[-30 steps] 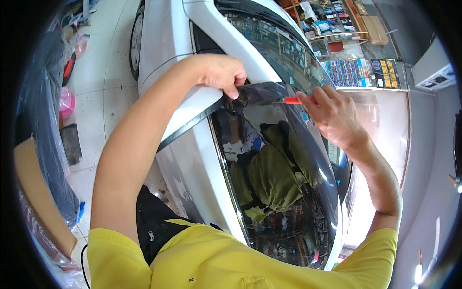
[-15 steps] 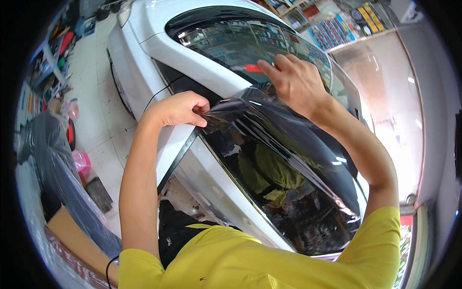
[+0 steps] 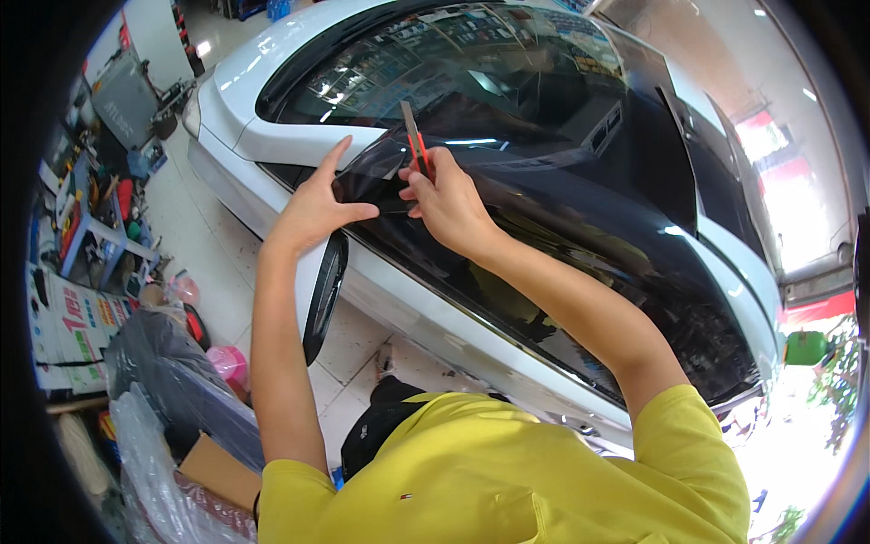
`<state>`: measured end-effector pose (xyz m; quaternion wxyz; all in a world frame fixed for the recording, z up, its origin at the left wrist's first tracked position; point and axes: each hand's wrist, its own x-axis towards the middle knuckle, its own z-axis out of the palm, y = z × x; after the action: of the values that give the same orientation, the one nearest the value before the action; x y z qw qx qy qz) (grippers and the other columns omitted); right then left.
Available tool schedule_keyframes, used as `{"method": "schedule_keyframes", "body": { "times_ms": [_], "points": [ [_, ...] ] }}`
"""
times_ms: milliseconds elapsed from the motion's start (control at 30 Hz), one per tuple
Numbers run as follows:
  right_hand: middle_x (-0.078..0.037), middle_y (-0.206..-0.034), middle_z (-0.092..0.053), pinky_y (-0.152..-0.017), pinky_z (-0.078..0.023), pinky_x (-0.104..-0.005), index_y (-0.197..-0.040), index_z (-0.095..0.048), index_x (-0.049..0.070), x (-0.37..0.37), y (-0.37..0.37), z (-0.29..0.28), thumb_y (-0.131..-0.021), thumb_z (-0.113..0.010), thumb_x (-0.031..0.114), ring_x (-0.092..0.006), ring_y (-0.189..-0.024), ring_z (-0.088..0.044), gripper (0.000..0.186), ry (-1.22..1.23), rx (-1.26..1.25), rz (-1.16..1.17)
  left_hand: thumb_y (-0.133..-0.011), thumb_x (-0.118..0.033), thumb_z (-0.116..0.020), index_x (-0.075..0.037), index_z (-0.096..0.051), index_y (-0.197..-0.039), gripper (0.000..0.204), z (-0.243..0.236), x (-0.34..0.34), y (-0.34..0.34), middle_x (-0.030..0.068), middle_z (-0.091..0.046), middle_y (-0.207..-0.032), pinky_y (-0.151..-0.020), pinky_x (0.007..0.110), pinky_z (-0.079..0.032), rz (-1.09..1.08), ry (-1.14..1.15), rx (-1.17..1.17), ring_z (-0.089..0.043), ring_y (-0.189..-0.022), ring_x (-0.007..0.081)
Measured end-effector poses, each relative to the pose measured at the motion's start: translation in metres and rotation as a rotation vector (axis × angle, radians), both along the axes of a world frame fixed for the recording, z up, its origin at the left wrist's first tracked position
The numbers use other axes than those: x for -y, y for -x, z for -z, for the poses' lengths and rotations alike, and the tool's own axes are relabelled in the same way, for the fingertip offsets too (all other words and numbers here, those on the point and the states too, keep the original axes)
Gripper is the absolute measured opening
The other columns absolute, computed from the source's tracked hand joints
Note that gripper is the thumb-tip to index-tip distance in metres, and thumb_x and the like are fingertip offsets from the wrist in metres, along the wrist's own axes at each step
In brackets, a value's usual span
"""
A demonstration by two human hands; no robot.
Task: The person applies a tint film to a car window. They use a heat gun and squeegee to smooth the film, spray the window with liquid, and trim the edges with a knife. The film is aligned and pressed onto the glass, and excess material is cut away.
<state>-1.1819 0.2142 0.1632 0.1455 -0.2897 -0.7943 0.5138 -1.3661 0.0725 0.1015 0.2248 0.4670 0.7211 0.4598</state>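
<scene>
My left hand [image 3: 310,210] is spread at the front corner of a white car's side window, thumb and forefinger wide apart beside dark glossy film [image 3: 553,190]. The film drapes over the window and up across the roof. A red utility knife [image 3: 416,150] stands upright in my right hand [image 3: 455,207], blade pointing away from me. The fingertips of that hand are close to the film; whether they also touch it I cannot tell. Just below my left hand is the side mirror [image 3: 327,295]. The windshield [image 3: 381,82] lies beyond both hands.
The white car body [image 3: 231,127] fills the middle. On the left are a blue shelf rack [image 3: 100,236] with tools, a pink container [image 3: 227,363], plastic-wrapped grey material [image 3: 181,363] and a cardboard box [image 3: 217,471]. A green object [image 3: 805,347] is at the far right.
My right hand has come left and nearer, close to my left hand, and the knife blade now points up. My left hand has released its pinch on the film and spread. The view has shifted.
</scene>
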Motion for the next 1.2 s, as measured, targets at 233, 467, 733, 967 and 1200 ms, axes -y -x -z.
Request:
{"method": "schedule_keyframes", "body": {
  "times_ms": [233, 467, 733, 967, 1200],
  "points": [
    [-0.022, -0.121, -0.069, -0.080, -0.064, -0.0360, -0.127, -0.050, -0.007, -0.016, 0.013, -0.008, -0.108, -0.051, 0.010, -0.0254, -0.102, -0.073, 0.026, 0.081, -0.050, 0.080, -0.108, -0.032, -0.056, -0.009, -0.071, -0.129, 0.034, -0.007, -0.019, -0.023, 0.0231, -0.071, -0.120, -0.096, 0.051, -0.051, -0.297, -0.018, -0.325, -0.065, -0.112, 0.0458],
    [-0.022, -0.124, -0.068, -0.083, -0.063, -0.0388, -0.129, -0.051, -0.006, -0.023, 0.012, 0.000, -0.107, -0.050, 0.008, -0.0275, -0.107, -0.073, 0.026, 0.017, -0.026, 0.038, -0.110, -0.047, -0.047, -0.011, -0.073, -0.125, 0.047, 0.018, -0.016, 0.006, 0.0127, -0.078, -0.111, -0.094, 0.046, -0.051, -0.557, 0.091, -0.133, -0.070, -0.109, 0.0382],
    [-0.018, -0.116, -0.071, -0.077, -0.063, -0.0361, -0.126, -0.053, -0.005, -0.025, 0.013, 0.003, -0.105, -0.051, 0.007, -0.0230, -0.098, -0.074, 0.024, -0.061, -0.037, 0.064, -0.111, -0.039, -0.047, -0.004, -0.076, -0.118, 0.046, 0.026, 0.000, 0.014, 0.0122, -0.080, -0.102, -0.089, 0.041, -0.053, -0.929, -0.143, 0.071, -0.074, -0.096, 0.0283],
    [-0.009, -0.095, -0.071, -0.067, -0.053, -0.0290, -0.122, -0.058, 0.001, 0.009, -0.077, 0.013, -0.103, -0.061, 0.009, -0.0131, -0.074, -0.063, 0.021, 0.035, -0.242, -0.115, -0.112, -0.023, -0.050, 0.003, -0.072, -0.114, 0.034, 0.025, 0.037, -0.130, 0.0098, -0.073, -0.094, -0.082, 0.034, -0.053, -0.735, -0.574, -0.160, -0.067, -0.085, 0.0214],
    [-0.019, -0.088, -0.068, -0.070, -0.052, -0.0418, -0.110, -0.065, 0.002, 0.057, -0.276, 0.095, -0.099, -0.070, 0.018, -0.0373, -0.076, -0.066, 0.020, -0.043, 0.085, 0.203, -0.094, -0.018, -0.073, -0.005, -0.065, -0.137, 0.046, 0.160, 0.123, -0.240, 0.0190, -0.072, -0.113, -0.095, 0.047, -0.052, 0.115, 0.556, -0.676, -0.065, -0.112, 0.0374]
  ]
}}
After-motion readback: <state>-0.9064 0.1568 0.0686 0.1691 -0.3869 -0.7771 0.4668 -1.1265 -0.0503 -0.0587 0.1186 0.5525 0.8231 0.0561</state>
